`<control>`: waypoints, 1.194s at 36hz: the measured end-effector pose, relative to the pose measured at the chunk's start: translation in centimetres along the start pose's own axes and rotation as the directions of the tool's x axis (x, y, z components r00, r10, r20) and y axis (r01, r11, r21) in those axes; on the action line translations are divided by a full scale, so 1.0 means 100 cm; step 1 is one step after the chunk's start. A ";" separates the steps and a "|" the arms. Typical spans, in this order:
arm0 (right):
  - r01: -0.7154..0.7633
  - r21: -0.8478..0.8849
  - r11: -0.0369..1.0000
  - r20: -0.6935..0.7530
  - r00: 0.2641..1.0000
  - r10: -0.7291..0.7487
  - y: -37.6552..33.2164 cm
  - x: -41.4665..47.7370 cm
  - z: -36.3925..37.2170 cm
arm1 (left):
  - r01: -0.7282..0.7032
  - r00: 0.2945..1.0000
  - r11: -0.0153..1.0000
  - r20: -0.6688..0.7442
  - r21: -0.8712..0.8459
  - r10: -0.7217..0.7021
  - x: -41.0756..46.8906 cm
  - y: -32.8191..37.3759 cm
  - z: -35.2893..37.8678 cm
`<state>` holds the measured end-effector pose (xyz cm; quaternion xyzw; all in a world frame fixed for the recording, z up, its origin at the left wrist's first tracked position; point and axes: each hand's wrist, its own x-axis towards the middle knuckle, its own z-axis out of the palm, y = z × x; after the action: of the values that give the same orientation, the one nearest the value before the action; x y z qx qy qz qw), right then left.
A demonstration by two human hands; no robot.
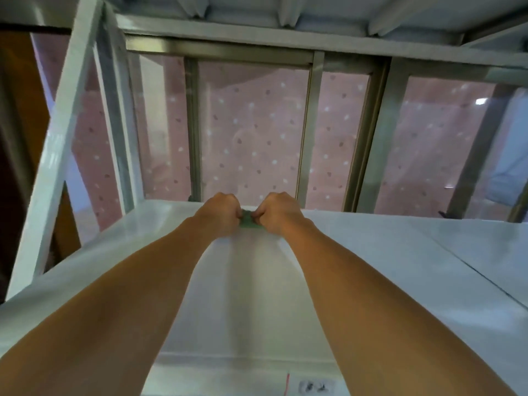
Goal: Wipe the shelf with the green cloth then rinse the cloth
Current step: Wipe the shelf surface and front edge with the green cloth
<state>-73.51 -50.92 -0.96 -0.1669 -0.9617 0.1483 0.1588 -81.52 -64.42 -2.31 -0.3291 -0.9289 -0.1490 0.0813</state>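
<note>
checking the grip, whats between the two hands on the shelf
In the head view, the green cloth sits bunched between the left hand and right hand, both gripping it on the white shelf.

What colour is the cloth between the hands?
Green; the cloth shows only in the head view, mostly hidden between both fists on the white shelf.

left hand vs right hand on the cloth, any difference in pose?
The left hand sits left of the green cloth; the right hand sits right of it. The left hand covers less of the cloth's near edge, while the right hand overlaps its lower right corner. Shared: both are curled into fists, each with a grip on the cloth, close together at the far edge of the white shelf, forearms stretched out.
</note>
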 end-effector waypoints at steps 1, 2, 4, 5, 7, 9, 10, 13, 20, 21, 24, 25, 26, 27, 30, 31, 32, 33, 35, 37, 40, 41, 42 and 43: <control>0.006 -0.018 1.000 -0.004 1.000 -0.006 -0.001 0.007 0.002 | 0.009 1.000 1.000 0.005 0.013 -0.009 0.006 -0.001 0.001; 0.014 -0.033 0.999 -0.005 1.000 -0.015 -0.002 0.013 0.005 | 0.018 1.000 0.999 0.012 0.026 -0.019 0.010 -0.002 0.000; 0.031 -0.050 0.998 -0.012 0.999 -0.031 -0.004 0.025 0.010 | 0.027 0.999 0.998 0.014 0.055 -0.028 0.018 -0.006 0.000; 0.033 -0.047 0.998 -0.012 0.999 -0.034 -0.005 0.030 0.012 | 0.027 1.000 0.997 0.014 0.070 -0.028 0.021 -0.008 0.000; 0.037 -0.032 0.999 -0.009 0.999 -0.037 -0.008 0.038 0.016 | 0.019 1.000 0.994 0.021 0.103 -0.021 0.027 -0.015 0.000; 0.045 -0.019 0.999 -0.003 0.999 -0.045 -0.013 0.045 0.019 | 0.014 1.000 0.990 0.020 0.139 -0.017 0.030 -0.020 -0.001; 0.053 -0.014 0.999 0.002 0.999 -0.053 -0.015 0.047 0.021 | 0.016 1.000 0.988 0.018 0.151 -0.019 0.032 -0.022 -0.001; 0.086 -0.008 0.996 0.021 0.996 -0.086 -0.023 0.055 0.027 | 0.030 1.000 0.988 0.006 0.149 -0.031 0.037 -0.030 -0.003; 0.121 0.022 0.992 0.087 0.989 -0.123 -0.044 0.073 0.030 | 0.082 0.996 0.994 -0.038 0.068 -0.079 0.040 -0.067 -0.005; 0.128 0.023 0.992 0.094 0.987 -0.130 -0.048 0.076 0.031 | 0.093 0.995 0.993 -0.039 0.067 -0.090 0.039 -0.072 -0.006; 0.163 0.017 0.987 0.098 0.982 -0.164 -0.060 0.081 0.036 | 0.121 0.992 0.990 -0.031 0.067 -0.119 0.037 -0.082 -0.012; 0.170 0.014 0.985 0.095 0.981 -0.171 -0.064 0.082 0.037 | 0.131 0.991 0.989 -0.034 0.065 -0.129 0.035 -0.085 -0.013; 0.178 0.010 0.984 0.092 0.980 -0.178 -0.068 0.082 0.039 | 0.140 0.990 0.988 -0.037 0.064 -0.138 0.034 -0.087 -0.014; 0.184 0.006 0.983 0.092 0.979 -0.183 -0.070 0.083 0.040 | 0.148 0.989 0.987 -0.041 0.063 -0.145 0.033 -0.090 -0.014; 0.195 0.007 0.981 0.081 0.978 -0.195 -0.074 0.082 0.043 | 0.151 0.988 0.987 -0.053 0.061 -0.148 0.027 -0.094 -0.014; 0.197 0.006 0.980 0.076 0.978 -0.197 -0.075 0.081 0.044 | 0.150 0.988 0.987 -0.055 0.065 -0.146 0.026 -0.095 -0.014; 0.198 0.005 0.980 0.072 0.978 -0.197 -0.075 0.079 0.045 | 0.150 0.988 0.986 -0.054 0.072 -0.146 0.024 -0.095 -0.014; 0.198 0.006 0.980 0.067 0.978 -0.198 -0.075 0.077 0.046 | 0.149 0.988 0.986 -0.054 0.078 -0.145 0.022 -0.094 -0.015; 0.205 0.006 0.979 0.053 0.977 -0.205 -0.076 0.072 0.047 | 0.148 0.988 0.985 -0.057 0.087 -0.144 0.018 -0.094 -0.015; 0.203 0.006 0.979 0.043 0.978 -0.203 -0.078 0.065 0.048 | 0.146 0.988 0.984 -0.056 0.098 -0.141 0.013 -0.094 -0.017; 0.184 0.008 0.983 0.026 0.983 -0.184 -0.084 0.052 0.048 | 0.138 0.989 0.984 -0.061 0.110 -0.132 0.001 -0.094 -0.020; 0.175 0.009 0.984 0.019 0.984 -0.175 -0.086 0.047 0.048 | 0.131 0.990 0.985 -0.060 0.111 -0.125 -0.003 -0.093 -0.021; 0.165 0.010 0.986 0.011 0.986 -0.165 -0.088 0.042 0.047 | 0.125 0.991 0.986 -0.057 0.113 -0.119 -0.008 -0.092 -0.022; 0.153 0.012 0.988 0.006 0.988 -0.153 -0.090 0.037 0.047 | 0.115 0.992 0.987 -0.055 0.112 -0.110 -0.014 -0.092 -0.024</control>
<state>-80.95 -58.78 -1.19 -0.0910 -0.9713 0.1419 0.1676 -86.18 -72.79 -2.48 -0.2672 -0.9508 -0.1074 0.1143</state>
